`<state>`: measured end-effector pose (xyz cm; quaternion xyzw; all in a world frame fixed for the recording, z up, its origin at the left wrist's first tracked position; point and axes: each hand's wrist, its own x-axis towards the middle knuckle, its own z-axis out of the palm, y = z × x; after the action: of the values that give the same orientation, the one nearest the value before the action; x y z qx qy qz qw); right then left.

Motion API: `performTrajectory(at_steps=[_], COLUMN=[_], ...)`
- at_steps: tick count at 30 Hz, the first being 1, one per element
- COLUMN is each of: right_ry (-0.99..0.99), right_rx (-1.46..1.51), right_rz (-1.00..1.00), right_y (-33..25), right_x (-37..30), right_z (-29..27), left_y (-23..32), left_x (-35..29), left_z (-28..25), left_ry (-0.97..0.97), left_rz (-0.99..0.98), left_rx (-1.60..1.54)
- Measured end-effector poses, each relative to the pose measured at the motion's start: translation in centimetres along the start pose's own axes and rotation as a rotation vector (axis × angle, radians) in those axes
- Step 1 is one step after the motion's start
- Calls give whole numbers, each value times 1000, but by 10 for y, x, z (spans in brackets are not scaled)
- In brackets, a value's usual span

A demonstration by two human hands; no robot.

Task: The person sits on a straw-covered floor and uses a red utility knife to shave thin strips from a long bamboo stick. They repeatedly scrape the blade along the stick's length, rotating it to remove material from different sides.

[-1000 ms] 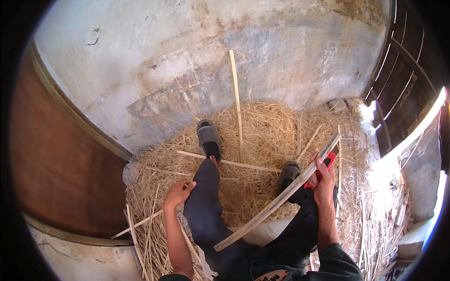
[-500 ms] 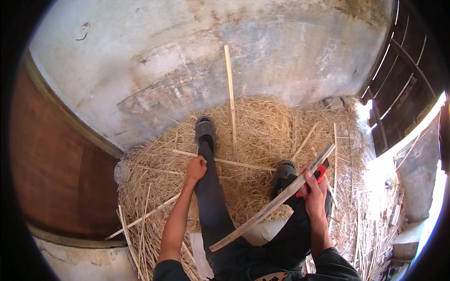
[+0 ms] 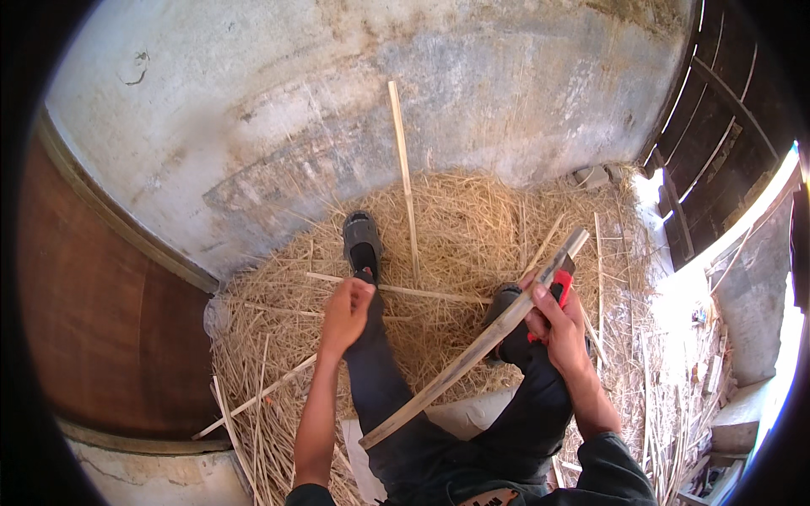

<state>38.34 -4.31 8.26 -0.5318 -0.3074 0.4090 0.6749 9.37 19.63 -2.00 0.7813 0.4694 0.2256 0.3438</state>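
Note:
A long split bamboo strip (image 3: 462,368) slants across my lap, its lower end over my left thigh and its upper end by my right hand (image 3: 558,327). My right hand is closed on the strip together with a red-handled knife (image 3: 560,287), whose short dark blade points up beside the strip's upper end. Over my left shin, my left hand (image 3: 347,311) is closed with the fingertips pressed together near the thumb. Whatever may be between those fingertips is too small to make out. The left hand is apart from the strip.
Straw and shavings (image 3: 460,215) cover the floor around my feet. One strip (image 3: 404,173) leans on the stained wall (image 3: 321,110); others (image 3: 439,295) lie across the straw. A brown panel (image 3: 118,304) stands at left, dark boards (image 3: 726,126) at right. A pale sack (image 3: 472,415) lies beneath my legs.
The strip's upper end has risen with my right hand and the knife, so it slants more steeply. My left hand has turned, its fingers less tightly curled. The view has shifted slightly.

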Motion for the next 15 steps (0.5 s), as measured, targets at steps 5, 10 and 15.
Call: performTrajectory(at_steps=[5, 10, 15], right_ry=[-205, -420, -464], right_rx=[-82, -235, -255], right_rz=[9, -21, -66], right_y=[-28, -49, -53], right_x=[21, 45, 58], right_z=[18, 27, 26], left_y=[96, 125, 120], left_x=[-75, -108, -132], left_z=[-4, -20, -11], left_ry=[-741, -821, -587], left_rz=[40, -113, -105], left_rx=[-815, -862, -760])
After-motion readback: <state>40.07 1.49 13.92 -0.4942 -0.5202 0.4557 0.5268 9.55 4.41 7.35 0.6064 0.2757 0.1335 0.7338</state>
